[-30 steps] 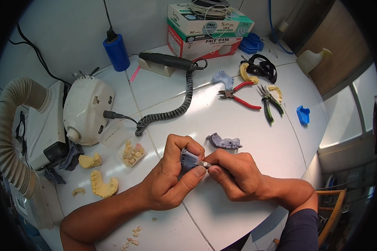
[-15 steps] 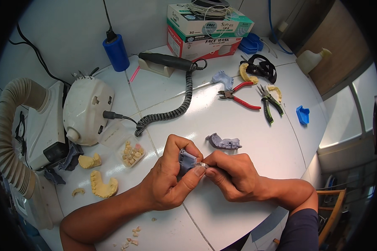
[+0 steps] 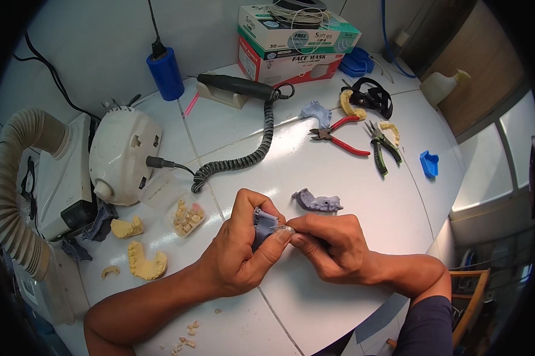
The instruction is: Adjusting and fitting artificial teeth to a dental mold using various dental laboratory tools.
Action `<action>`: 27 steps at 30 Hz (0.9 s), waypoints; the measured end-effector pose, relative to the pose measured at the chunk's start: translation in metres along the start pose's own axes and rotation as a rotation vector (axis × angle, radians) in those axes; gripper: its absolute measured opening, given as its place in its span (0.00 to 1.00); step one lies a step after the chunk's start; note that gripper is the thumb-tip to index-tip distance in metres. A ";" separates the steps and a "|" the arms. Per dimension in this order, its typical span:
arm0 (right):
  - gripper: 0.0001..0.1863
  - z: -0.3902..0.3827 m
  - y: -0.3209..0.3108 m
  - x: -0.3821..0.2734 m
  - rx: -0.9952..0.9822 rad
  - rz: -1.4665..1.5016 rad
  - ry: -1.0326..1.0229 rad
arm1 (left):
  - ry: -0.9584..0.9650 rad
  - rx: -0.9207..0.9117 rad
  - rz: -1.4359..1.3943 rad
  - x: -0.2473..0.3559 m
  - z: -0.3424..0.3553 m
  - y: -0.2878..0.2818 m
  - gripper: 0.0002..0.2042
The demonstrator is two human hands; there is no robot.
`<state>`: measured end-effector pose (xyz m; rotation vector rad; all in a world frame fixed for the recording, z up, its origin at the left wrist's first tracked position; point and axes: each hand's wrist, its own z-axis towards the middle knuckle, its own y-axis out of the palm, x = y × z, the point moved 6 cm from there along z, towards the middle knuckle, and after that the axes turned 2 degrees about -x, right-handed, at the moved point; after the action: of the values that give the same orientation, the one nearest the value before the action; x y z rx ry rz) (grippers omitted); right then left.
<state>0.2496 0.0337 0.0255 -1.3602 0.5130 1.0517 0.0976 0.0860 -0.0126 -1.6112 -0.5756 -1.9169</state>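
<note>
My left hand (image 3: 235,255) is closed around a grey-blue dental mould piece (image 3: 264,228), held above the table with its ridged edge up. Close against it, my right hand (image 3: 336,246) pinches a small clear, shiny piece (image 3: 287,231) between thumb and fingers. My left thumb touches that piece too; its exact kind is too small to make out. Just beyond my right hand a similar grey-purple dental mould (image 3: 317,201) lies on the white table.
To the left are yellow plaster dental casts (image 3: 146,261), a clear box of artificial teeth (image 3: 188,217) and a white machine (image 3: 125,155). Further back lie a corded handpiece (image 3: 235,86), red-handled cutters (image 3: 341,135), green-black pliers (image 3: 384,148) and stacked mask boxes (image 3: 291,56). Loose teeth (image 3: 187,343) lie near the front.
My fingers have shifted slightly around the small clear piece, and more of it shows. The mould in my left hand has tilted a little. Everything on the table stays put.
</note>
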 end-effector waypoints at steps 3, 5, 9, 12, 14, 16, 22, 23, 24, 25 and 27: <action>0.10 0.000 0.001 0.001 0.011 0.015 0.003 | -0.012 0.001 0.016 0.001 0.000 -0.001 0.16; 0.10 0.000 0.000 0.000 -0.001 0.020 0.007 | -0.004 -0.006 0.006 -0.001 0.000 0.000 0.16; 0.10 -0.001 -0.001 -0.002 -0.039 0.049 0.025 | 0.031 -0.024 -0.046 0.002 0.001 0.002 0.15; 0.10 -0.001 0.000 0.000 -0.041 0.071 0.020 | 0.030 -0.022 -0.062 0.001 0.001 0.002 0.15; 0.10 -0.001 0.001 0.000 -0.033 0.067 0.017 | 0.026 -0.024 -0.056 0.001 0.000 0.001 0.15; 0.10 -0.001 0.001 0.000 -0.025 0.064 0.014 | 0.022 -0.025 -0.051 0.000 0.000 0.001 0.15; 0.06 -0.002 0.001 0.001 -0.031 0.055 0.017 | 0.026 -0.015 -0.064 0.001 0.001 0.002 0.15; 0.05 -0.003 0.001 0.003 -0.037 0.077 0.024 | 0.025 -0.010 -0.070 0.002 0.001 0.002 0.15; 0.05 -0.003 0.002 0.004 -0.043 0.099 0.031 | 0.025 -0.005 -0.076 0.003 0.001 0.002 0.15; 0.05 -0.003 0.002 0.005 -0.043 0.099 0.031 | 0.024 -0.005 -0.076 0.003 0.001 0.001 0.15; 0.03 -0.004 0.003 0.006 -0.059 0.105 0.036 | 0.022 -0.014 -0.026 0.002 0.001 0.001 0.15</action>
<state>0.2510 0.0315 0.0188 -1.4188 0.5889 1.1376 0.0983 0.0855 -0.0106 -1.5965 -0.5773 -1.9597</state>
